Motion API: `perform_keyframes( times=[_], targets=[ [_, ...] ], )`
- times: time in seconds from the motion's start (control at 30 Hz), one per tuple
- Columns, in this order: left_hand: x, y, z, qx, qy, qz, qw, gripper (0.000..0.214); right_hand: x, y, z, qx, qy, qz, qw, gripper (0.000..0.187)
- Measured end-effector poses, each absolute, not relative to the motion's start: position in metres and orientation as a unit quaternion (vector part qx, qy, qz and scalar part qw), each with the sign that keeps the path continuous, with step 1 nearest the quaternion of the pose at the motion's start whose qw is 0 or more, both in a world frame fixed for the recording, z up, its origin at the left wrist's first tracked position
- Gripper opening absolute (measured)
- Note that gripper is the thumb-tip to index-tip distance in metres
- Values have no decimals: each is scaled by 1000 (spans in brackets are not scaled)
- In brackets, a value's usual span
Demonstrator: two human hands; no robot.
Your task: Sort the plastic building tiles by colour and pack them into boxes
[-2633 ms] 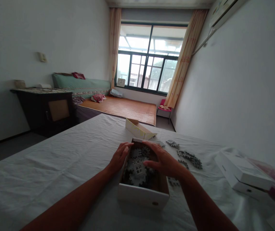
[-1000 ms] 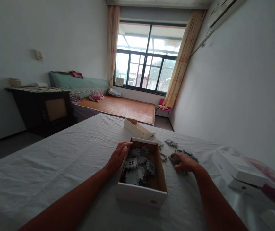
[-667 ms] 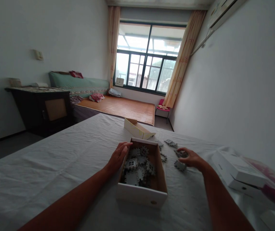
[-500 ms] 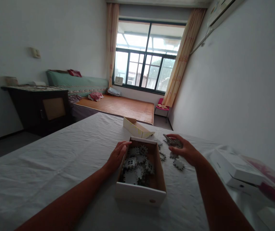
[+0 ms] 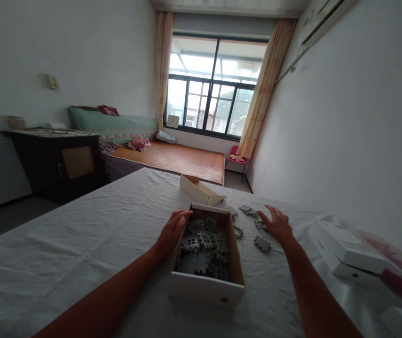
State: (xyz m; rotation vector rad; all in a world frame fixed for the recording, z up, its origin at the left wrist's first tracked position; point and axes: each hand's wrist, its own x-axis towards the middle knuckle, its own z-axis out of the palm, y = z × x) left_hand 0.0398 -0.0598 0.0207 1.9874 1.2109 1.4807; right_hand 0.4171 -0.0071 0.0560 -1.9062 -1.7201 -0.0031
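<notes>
My left hand (image 5: 173,231) is at the left wall of a white cardboard box (image 5: 206,287), gripping it with the fingertips over the rim. Inside lie many grey interlocking plastic pieces (image 5: 204,239) with toothed edges, some with window-like cutouts. To the right of the box my right hand (image 5: 277,225) is open and holds nothing, its fingers spread just above a ring-shaped grey piece (image 5: 260,225) that it partly covers. Other loose pieces lie around it: a toothed one (image 5: 262,244) nearer me, another (image 5: 247,210) farther off, and a ring (image 5: 238,232) close against the box.
An open cardboard lid (image 5: 201,191) rests behind the box. White boxes (image 5: 345,249) and a pink-and-clear package (image 5: 394,263) sit at the right on the white cloth (image 5: 81,249). Past the table are a bed (image 5: 172,159) and a dark cabinet (image 5: 56,159).
The grey pieces that my right hand held are out of it, and its fingers have opened and shifted slightly right. The pieces in the box are arranged differently. My left hand stays put.
</notes>
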Motion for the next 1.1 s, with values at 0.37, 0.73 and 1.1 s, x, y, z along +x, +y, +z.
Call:
perform_keyframes(
  times=[0.37, 0.73, 1.1],
  targets=[
    [39, -57, 17, 711, 427, 527, 187, 39, 441, 9, -2, -798, -587, 19, 132, 71],
    [39, -58, 17, 711, 425, 530, 183, 39, 440, 1, -1, -744, -652, 28, 145, 52],
    [39, -58, 19, 713, 427, 524, 189, 40, 441, 6, -11, -647, -713, 53, 264, 47]
  ],
)
